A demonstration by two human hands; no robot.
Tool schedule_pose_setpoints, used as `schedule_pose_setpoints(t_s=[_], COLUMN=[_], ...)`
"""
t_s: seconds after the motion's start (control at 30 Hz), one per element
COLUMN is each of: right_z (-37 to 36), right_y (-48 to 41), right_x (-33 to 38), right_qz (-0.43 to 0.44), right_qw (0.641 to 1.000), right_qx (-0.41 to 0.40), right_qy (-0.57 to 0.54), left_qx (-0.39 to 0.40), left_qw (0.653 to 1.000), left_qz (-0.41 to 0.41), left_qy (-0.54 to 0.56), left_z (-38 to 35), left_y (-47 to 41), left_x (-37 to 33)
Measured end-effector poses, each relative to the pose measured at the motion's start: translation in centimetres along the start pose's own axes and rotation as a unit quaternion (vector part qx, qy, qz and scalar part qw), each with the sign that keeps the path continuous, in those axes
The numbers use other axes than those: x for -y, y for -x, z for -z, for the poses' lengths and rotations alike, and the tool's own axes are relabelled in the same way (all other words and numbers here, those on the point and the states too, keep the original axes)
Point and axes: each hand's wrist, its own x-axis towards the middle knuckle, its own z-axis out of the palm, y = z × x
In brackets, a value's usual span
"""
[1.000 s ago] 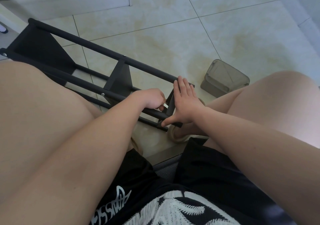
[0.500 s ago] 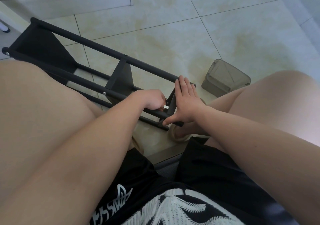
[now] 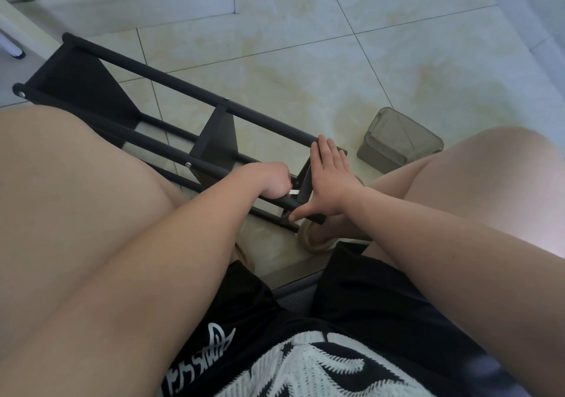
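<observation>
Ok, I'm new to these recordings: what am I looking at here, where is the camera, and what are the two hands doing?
No machine here: a person works with bare hands. The one picture comes from a wide-angle camera on their head, looking down past their knees. On the tiled floor lies a black metal rack. The right hand lies flat, fingers straight, against the rack's end panel, apparently steadying it. The left hand is curled into a fist; from its grip pokes a small silver tool, perhaps a hex key, toward that panel. Beside the rack sits a grey see-through container, and a beige slipper shows below the right hand.
</observation>
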Motion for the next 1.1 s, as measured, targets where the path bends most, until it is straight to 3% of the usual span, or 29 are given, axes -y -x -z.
schedule_pose_setpoints(t_s=[0.1, 0.17, 0.27, 0.33, 0.47, 0.57, 0.83, 1.1], right_z=[1.0, 2.0, 3.1, 3.2, 2.3, 0.7, 0.9, 4.1], right_y=[0.0, 0.0, 0.0, 0.1, 0.5, 0.5, -2.5, -6.9], right_x=[0.1, 0.0, 0.3, 1.3, 4.9, 7.3, 5.4, -0.1], right_qz=[0.003, -0.010, -0.013, 0.031, 0.093, 0.094, 0.090, 0.024], right_qw=[0.999, 0.995, 0.994, 0.993, 0.988, 0.990, 0.996, 0.997], right_qx=[0.040, 0.056, 0.001, -0.054, 0.020, 0.069, -0.009, -0.071], right_qy=[-0.026, -0.082, -0.104, -0.096, -0.123, -0.074, 0.004, 0.021], left_qx=[-0.028, -0.087, -0.242, -0.310, -0.277, -0.249, -0.322, -0.319], left_qw=[0.997, 0.990, 0.961, 0.938, 0.935, 0.935, 0.886, 0.915], left_qz=[0.039, 0.085, 0.130, 0.155, 0.216, 0.189, 0.161, 0.092], left_qy=[-0.057, -0.076, -0.034, -0.010, 0.043, 0.170, 0.291, 0.230], left_z=[0.9, 2.3, 4.9, 6.5, 7.8, 6.9, 6.6, 8.5], left_y=[0.3, 0.7, 0.6, 0.6, 0.9, 0.9, -0.8, -3.3], left_x=[0.5, 1.3, 3.0, 4.4, 7.5, 8.6, 8.6, 7.9])
